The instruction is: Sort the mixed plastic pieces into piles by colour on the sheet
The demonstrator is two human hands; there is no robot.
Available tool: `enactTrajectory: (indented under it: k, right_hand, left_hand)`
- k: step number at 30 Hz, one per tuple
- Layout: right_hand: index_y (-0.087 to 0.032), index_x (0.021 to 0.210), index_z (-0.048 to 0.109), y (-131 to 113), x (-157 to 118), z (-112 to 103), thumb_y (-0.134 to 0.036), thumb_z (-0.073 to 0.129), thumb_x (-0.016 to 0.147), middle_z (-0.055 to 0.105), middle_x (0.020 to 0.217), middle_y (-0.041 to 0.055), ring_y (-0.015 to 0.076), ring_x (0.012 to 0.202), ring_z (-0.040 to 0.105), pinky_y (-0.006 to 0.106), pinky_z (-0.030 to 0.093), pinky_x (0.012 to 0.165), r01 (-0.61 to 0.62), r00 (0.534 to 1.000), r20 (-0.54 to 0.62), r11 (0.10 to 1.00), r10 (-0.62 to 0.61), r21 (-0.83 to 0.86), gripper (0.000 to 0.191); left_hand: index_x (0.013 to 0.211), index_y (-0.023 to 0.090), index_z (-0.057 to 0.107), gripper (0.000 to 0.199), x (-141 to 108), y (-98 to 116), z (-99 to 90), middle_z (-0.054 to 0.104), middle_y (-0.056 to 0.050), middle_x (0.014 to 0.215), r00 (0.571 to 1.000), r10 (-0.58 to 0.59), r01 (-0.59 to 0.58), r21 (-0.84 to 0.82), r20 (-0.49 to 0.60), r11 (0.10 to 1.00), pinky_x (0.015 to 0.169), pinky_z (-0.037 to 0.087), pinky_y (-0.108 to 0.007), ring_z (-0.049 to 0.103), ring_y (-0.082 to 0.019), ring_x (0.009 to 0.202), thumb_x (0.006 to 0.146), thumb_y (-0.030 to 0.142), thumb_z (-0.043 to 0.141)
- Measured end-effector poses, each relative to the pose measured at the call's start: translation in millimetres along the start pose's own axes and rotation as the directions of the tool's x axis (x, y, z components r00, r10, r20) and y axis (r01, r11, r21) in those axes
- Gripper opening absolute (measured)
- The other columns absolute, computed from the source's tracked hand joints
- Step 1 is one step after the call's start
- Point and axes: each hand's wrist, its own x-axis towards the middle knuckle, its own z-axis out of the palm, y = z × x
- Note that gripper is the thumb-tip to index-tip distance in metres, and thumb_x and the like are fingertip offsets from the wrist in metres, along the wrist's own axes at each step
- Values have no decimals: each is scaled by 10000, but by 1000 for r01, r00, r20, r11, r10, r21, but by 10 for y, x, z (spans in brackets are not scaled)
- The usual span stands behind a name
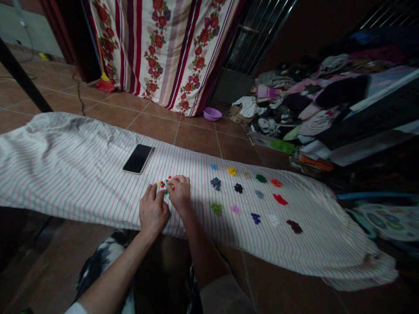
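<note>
A small cluster of mixed red, green, yellow and blue pieces (161,184) lies on the striped cloth (81,174), partly hidden by my fingers. My left hand (153,211) rests at the near left edge of this cluster, palm down, its fingers stretched out and slightly apart. Across from it, my right hand (180,192) bends over the right side of the pieces with thumb and fingertips drawn together. Whatever is between those fingertips is too small and covered to make out.
Right of my hands lie several single-colour piles, including grey-blue pieces (215,183), lime green pieces (216,208) and brown pieces (295,226). A phone (138,159) lies beyond my left hand. On the floor are a purple bowl (212,114) and heaped clothes (314,96).
</note>
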Motion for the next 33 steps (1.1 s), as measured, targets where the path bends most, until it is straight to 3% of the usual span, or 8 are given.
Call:
enactTrajectory:
  k: [21,33]
  right_hand:
    - [-232,923,721,37,-15,-22,-209,625,838,612,1023,55,213,1020,499,358,406,914,55,998,5,998,-55,13,130]
    - [-212,984,651,39,-48,-175,-158,511,883,699,991,19,176,969,579,314,413,919,102,994,-35,991,-99,91,181]
  left_hand:
    - [1164,190,629,429,7,-8,3,519,-125,1390,1000,12,-12,0,1,1000,1018,433,-455,393,-285,1361,789,148,425]
    - [1118,161,646,386,7,-21,9,560,-135,1339,998,57,-56,10,-41,998,1006,446,-452,434,-291,1327,822,164,397]
